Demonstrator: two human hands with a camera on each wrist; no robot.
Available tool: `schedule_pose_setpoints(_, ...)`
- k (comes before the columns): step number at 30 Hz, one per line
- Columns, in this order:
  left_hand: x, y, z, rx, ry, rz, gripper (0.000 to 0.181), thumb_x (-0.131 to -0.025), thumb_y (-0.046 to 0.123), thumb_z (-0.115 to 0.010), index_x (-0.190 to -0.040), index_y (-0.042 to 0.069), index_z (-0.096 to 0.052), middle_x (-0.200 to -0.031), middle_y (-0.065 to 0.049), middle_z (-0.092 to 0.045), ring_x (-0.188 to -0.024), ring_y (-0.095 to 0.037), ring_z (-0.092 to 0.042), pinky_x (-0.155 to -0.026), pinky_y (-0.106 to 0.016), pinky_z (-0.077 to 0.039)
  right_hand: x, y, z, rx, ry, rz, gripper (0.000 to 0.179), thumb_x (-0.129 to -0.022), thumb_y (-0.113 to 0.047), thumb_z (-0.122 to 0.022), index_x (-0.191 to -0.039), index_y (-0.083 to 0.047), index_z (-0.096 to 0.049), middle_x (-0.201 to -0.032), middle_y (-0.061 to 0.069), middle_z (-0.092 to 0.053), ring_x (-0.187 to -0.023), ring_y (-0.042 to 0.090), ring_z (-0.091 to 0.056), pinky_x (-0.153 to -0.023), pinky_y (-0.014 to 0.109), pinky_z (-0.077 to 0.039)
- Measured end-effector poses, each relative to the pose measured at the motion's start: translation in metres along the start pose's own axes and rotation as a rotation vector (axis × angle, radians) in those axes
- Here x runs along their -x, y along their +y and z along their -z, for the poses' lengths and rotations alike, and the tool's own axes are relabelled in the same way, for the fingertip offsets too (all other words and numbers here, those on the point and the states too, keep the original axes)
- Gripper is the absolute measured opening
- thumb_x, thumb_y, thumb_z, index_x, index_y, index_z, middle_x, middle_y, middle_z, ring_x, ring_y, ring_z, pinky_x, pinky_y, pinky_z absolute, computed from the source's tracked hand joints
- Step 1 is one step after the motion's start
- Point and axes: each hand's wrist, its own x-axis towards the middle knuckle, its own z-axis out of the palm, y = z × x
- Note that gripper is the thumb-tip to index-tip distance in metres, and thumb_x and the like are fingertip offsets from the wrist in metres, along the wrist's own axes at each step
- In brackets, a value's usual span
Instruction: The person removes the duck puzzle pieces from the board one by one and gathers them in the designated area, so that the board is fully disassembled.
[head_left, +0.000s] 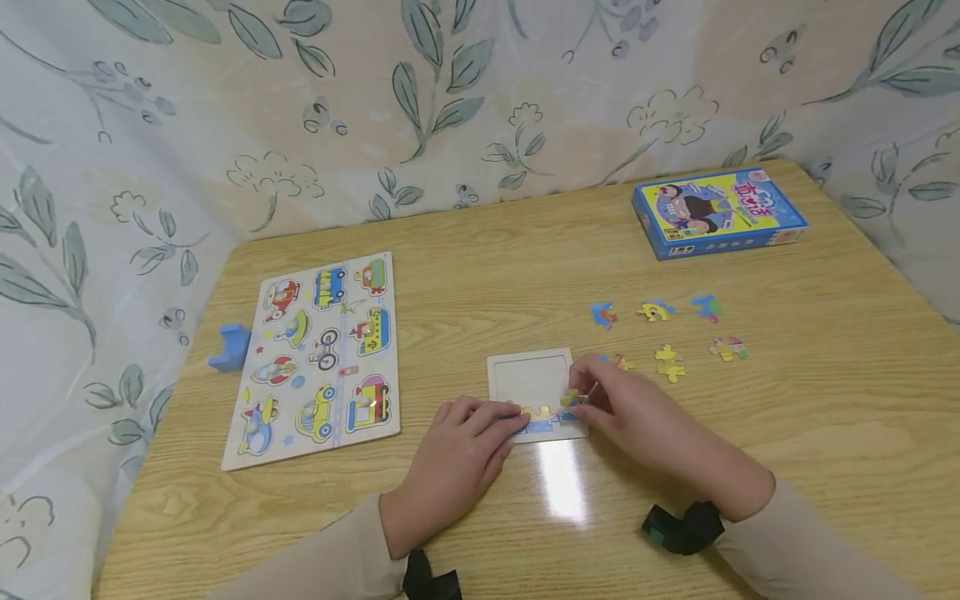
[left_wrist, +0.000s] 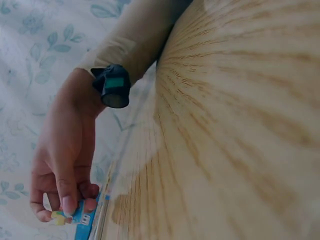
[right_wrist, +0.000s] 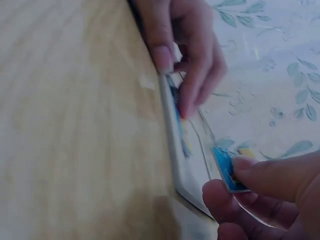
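A small square puzzle tray with a pale rim lies on the table in front of me. Assembled blue and yellow jigsaw pieces line its near edge. My left hand rests at the tray's near left corner; in the right wrist view its thumb touches the rim and its index finger presses on the pieces. Over the tray's right side, my right hand pinches a blue and yellow jigsaw piece between thumb and fingers. In the right wrist view that piece is tilted above the rim.
Several loose jigsaw pieces are spread right of the tray. At the back right lies a blue and yellow box. A wooden vehicle peg board occupies the left, beside a blue block. A patterned cloth hangs behind the table.
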Motion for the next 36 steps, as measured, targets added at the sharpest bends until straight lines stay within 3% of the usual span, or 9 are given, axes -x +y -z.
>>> schedule_pose_setpoints(5,0.0,0.0,0.0,0.004,0.013,0.001,0.036,-0.105,0.023,-0.065,-0.141,0.021,-0.068,-0.141,0.007,-0.06,-0.121,-0.017,-0.052,-0.095,-0.037,-0.044,-0.001,0.002,0.02,0.014,-0.016,-0.032,0.025,-0.094,-0.008,-0.079,-0.111,-0.014,-0.061,-0.094,-0.005,-0.066,-0.086,0.013,-0.063,-0.074,0.033,-0.055)
schedule_pose_setpoints(14,0.001,-0.001,-0.003,0.007,0.029,0.001,0.036,-0.104,0.022,-0.066,-0.14,0.022,-0.069,-0.14,0.007,-0.061,-0.121,-0.017,-0.053,-0.094,-0.037,-0.044,0.001,0.023,0.042,0.093,-0.016,0.033,0.018,-0.092,-0.013,-0.083,-0.095,-0.02,-0.066,-0.084,-0.013,-0.061,-0.08,0.009,-0.058,-0.07,0.029,-0.05)
schedule_pose_setpoints(19,0.001,0.0,-0.004,-0.002,0.008,0.013,0.036,-0.105,0.024,-0.066,-0.141,0.022,-0.068,-0.141,0.008,-0.061,-0.12,-0.016,-0.053,-0.095,-0.037,-0.044,0.007,0.04,0.061,0.086,-0.041,-0.011,0.02,-0.091,-0.012,-0.083,-0.091,-0.02,-0.065,-0.081,-0.012,-0.06,-0.076,0.009,-0.056,-0.067,0.026,-0.049)
schedule_pose_setpoints(22,0.0,0.001,-0.004,-0.007,0.002,0.01,0.036,-0.105,0.024,-0.065,-0.142,0.023,-0.067,-0.142,0.009,-0.06,-0.121,-0.016,-0.052,-0.096,-0.037,-0.044,0.015,0.057,0.08,0.116,0.003,-0.012,0.023,-0.088,-0.007,-0.085,-0.088,-0.019,-0.065,-0.081,-0.01,-0.06,-0.075,0.007,-0.055,-0.066,0.024,-0.048)
schedule_pose_setpoints(27,-0.001,0.002,-0.005,-0.015,0.005,-0.002,0.037,-0.105,0.024,-0.065,-0.142,0.023,-0.067,-0.141,0.009,-0.06,-0.12,-0.016,-0.053,-0.097,-0.037,-0.044,0.032,0.088,0.111,0.167,0.068,-0.094,0.023,-0.086,0.001,-0.084,-0.089,-0.014,-0.066,-0.086,-0.006,-0.065,-0.075,0.004,-0.058,-0.064,0.021,-0.051)
schedule_pose_setpoints(30,-0.001,0.002,-0.004,-0.022,0.004,-0.002,0.036,-0.105,0.024,-0.065,-0.141,0.023,-0.067,-0.141,0.009,-0.06,-0.12,-0.016,-0.053,-0.097,-0.037,-0.044,0.039,0.103,0.124,0.197,0.025,-0.177,0.019,-0.088,0.0,-0.083,-0.091,-0.011,-0.068,-0.088,-0.004,-0.068,-0.075,0.004,-0.059,-0.065,0.022,-0.052)
schedule_pose_setpoints(36,0.0,0.003,0.0,-0.029,-0.01,0.008,0.036,-0.105,0.025,-0.065,-0.142,0.023,-0.067,-0.142,0.008,-0.06,-0.121,-0.016,-0.053,-0.099,-0.038,-0.044,0.041,0.118,0.132,0.223,-0.175,-0.296,0.012,-0.091,-0.008,-0.081,-0.095,-0.01,-0.07,-0.09,-0.005,-0.068,-0.079,0.009,-0.057,-0.071,0.024,-0.05)
